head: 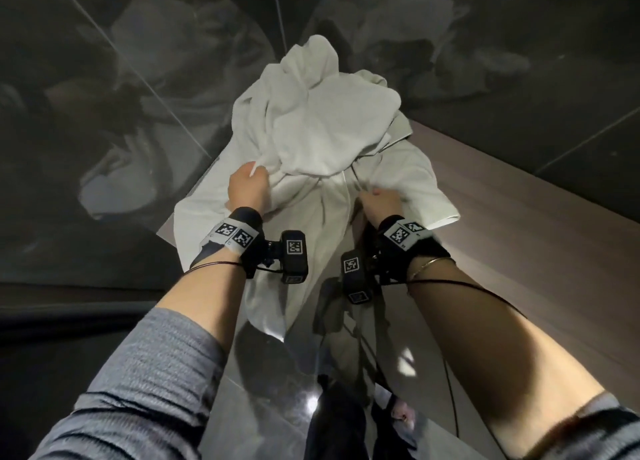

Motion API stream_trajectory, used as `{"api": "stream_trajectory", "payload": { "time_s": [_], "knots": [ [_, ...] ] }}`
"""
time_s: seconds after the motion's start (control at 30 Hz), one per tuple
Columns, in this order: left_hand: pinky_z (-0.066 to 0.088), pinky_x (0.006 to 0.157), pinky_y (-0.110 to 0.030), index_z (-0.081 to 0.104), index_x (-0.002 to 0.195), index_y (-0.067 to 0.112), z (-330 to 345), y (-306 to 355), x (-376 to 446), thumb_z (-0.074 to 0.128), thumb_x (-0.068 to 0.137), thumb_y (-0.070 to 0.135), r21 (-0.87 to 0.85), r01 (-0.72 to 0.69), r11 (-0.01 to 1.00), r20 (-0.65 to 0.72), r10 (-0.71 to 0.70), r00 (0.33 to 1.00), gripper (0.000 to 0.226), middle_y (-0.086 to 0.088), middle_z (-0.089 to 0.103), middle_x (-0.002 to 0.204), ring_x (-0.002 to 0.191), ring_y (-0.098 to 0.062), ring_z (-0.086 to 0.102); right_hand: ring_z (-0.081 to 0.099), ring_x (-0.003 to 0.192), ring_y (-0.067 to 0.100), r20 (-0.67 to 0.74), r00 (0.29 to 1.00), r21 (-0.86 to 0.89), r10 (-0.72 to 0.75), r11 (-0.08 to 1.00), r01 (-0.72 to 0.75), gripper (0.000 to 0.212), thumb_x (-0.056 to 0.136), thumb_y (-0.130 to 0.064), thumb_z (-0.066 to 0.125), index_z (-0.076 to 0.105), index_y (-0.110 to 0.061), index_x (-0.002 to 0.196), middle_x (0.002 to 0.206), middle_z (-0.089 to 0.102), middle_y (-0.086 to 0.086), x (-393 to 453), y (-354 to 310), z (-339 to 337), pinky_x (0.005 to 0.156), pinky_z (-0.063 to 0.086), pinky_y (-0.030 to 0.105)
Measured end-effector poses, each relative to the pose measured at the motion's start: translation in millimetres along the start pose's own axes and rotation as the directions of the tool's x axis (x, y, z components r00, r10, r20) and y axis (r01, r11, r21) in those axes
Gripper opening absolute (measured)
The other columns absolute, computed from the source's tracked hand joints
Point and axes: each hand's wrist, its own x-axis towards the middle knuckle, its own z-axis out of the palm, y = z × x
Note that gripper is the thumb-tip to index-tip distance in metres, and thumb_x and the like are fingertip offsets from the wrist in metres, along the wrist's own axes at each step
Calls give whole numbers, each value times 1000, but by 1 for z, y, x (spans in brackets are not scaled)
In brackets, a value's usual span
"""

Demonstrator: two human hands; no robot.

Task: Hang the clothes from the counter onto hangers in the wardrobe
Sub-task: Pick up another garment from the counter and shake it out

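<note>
A heap of pale grey-white clothes [322,120] lies crumpled on the glossy counter [519,224], with one long piece hanging over the near edge. My left hand [247,184] is closed on a fold at the heap's lower left. My right hand [379,199] pinches cloth at the lower right, fingers buried in the fabric. Both wrists carry black bands with printed marker tags. No hanger and no wardrobe rail is in view.
Dark glossy wall panels [104,113] rise behind and to the left of the counter and mirror the clothes. The floor [277,373] below is shiny and reflective. Thin black cables [450,390] trail from the wrist bands down past my body.
</note>
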Motion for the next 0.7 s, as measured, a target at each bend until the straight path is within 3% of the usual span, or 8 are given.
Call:
{"api": "stream_trajectory", "payload": {
  "time_s": [0.07, 0.2, 0.27, 0.33, 0.47, 0.53, 0.6, 0.7],
  "knots": [
    [45, 90, -42, 60, 83, 11, -3, 7, -7, 38, 74, 28, 15, -29, 999, -30, 30, 999, 29, -23, 63, 102, 94, -33, 55, 51, 83, 25, -73, 996, -86, -50, 995, 44, 37, 97, -21, 45, 56, -10, 63, 66, 54, 6, -7, -2, -14, 69, 37, 32],
    [32, 56, -8, 44, 65, 5, -7, 27, -23, 41, 83, 3, -66, -217, 974, 5, 218, 976, 19, -5, 44, 66, 73, -21, 38, 54, 117, 37, -152, 968, -451, -201, 886, 113, 28, 97, -3, 37, 59, 6, 113, 121, 60, 24, -16, -16, -51, 94, 39, 38],
    [34, 50, -12, 48, 56, 10, -11, 33, -39, 54, 73, -2, -32, -522, 852, -98, 517, 850, 22, 2, 45, 55, 54, -20, 44, 54, 116, 40, -181, 957, -519, -229, 848, 105, 29, 96, -1, 39, 60, 10, 112, 121, 60, 27, -18, -19, -68, 93, 39, 40],
    [37, 42, -19, 51, 47, 7, -2, 26, -51, 74, 51, -1, 101, -666, 739, 120, 655, 746, 24, -7, 51, 46, 40, -23, 51, 54, 115, 41, -271, 930, -549, -250, 833, 65, 30, 95, 3, 36, 59, 12, 111, 119, 59, 29, -22, -18, -85, 93, 39, 41],
    [42, 59, -28, 53, 67, 5, 8, 28, -96, 80, 61, 34, 91, -467, 880, 508, 362, 782, 40, -12, 58, 65, 59, -22, 52, 52, 118, 41, -459, 878, -465, -139, 879, -103, 27, 95, 8, 37, 58, 13, 111, 121, 58, 30, -31, -5, -122, 96, 40, 42],
    [42, 56, -22, 51, 74, 11, 8, 31, -108, 62, 85, 35, 88, -258, 962, 577, 162, 800, 29, -3, 55, 69, 60, -15, 51, 51, 120, 41, -487, 870, -351, -75, 929, -117, 27, 95, 6, 38, 56, 15, 113, 123, 56, 32, -39, -1, -132, 98, 38, 42],
    [41, 43, -15, 55, 75, 12, 4, 33, -110, 47, 96, 32, 13, 96, 995, 683, -79, 727, 30, -2, 57, 66, 46, -8, 54, 53, 117, 43, -457, 889, -218, -3, 970, -109, 26, 94, 7, 38, 58, 13, 110, 118, 58, 31, -42, 2, -131, 94, 41, 42],
    [44, 56, -24, 61, 73, 11, -4, 34, -94, 45, 96, 41, 85, 13, 996, 592, -61, 804, 42, -7, 64, 66, 56, -21, 59, 56, 112, 34, -482, 871, 178, 96, 984, -10, 12, 91, -8, 48, 54, -13, 100, 110, 61, 12, -40, 2, -119, 83, 45, 31]
  ]
}}
